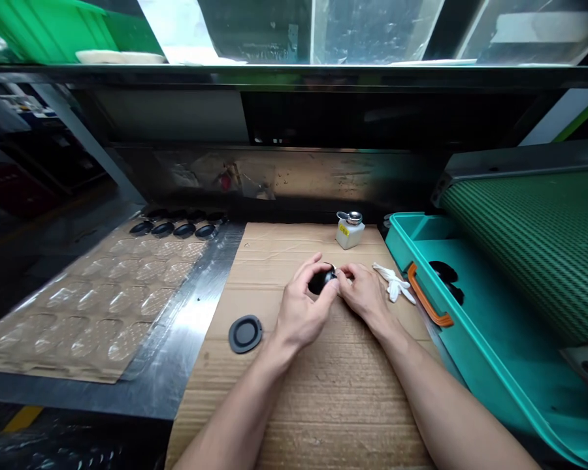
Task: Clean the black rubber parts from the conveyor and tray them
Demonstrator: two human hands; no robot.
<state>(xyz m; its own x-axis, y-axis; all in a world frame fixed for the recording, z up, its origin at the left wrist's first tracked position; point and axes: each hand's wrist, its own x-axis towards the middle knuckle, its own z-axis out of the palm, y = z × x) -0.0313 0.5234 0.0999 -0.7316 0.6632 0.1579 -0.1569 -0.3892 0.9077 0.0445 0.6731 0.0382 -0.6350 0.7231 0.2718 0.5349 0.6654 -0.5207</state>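
A glossy black round part (320, 281) is held over the cardboard sheet (255, 274). My left hand (304, 297) grips it by the rim, thumb in front and fingers behind. At its right edge, my right hand (360, 287) is closed with fingertips pinched against the part; whether a smaller piece is between them I cannot make out. To the left on the cardboard lies a dark grey round ring-shaped piece (245, 333). A crumpled white cloth or glove (394, 283) lies just right of my right hand. Behind the hands stands a small white pump bottle (349, 234) with a metal top.
On the left, a clear plastic tray (112, 287) holds several black round parts (183, 230) in its far rows. To the right are a teal bin (470, 352) with an orange handle (426, 303) and black pieces (448, 281), and a green conveyor belt (534, 228). A shelf edge (294, 77) crosses above.
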